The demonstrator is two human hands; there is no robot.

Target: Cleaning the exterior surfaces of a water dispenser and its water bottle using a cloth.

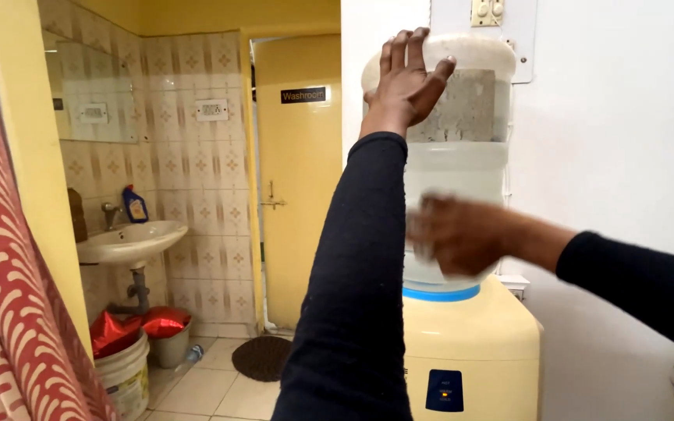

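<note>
Translucent plastic water jug (pixel 462 156) stands inverted on a cream dispenser (pixel 477 351) by the white wall (pixel 618 156), the left hand (pixel 406 82) flat against its top, fingers spread, the blurred right hand (pixel 458 234) pressing its lower side, fingers loosely apart.

Water bottle (pixel 462 156): translucent plastic, cloudy, matt; paper-like label patch looks rough, scuffed. Dispenser body (pixel 470 343): cream plastic, smooth, semi-gloss; blue plastic collar (pixel 440 294) under the bottle. Sleeve (pixel 352 288) of left arm: dark knit cloth, matt. Wall tiles (pixel 196 171): glazed ceramic, glossy w/ pattern. Basin (pixel 130 240): white ceramic, glossy. Curtain (pixel 1 296): woven cloth, red/cream print, matt. Door (pixel 298 179): painted, smooth, low sheen. Bucket (pixel 126 374): white plastic.
</note>
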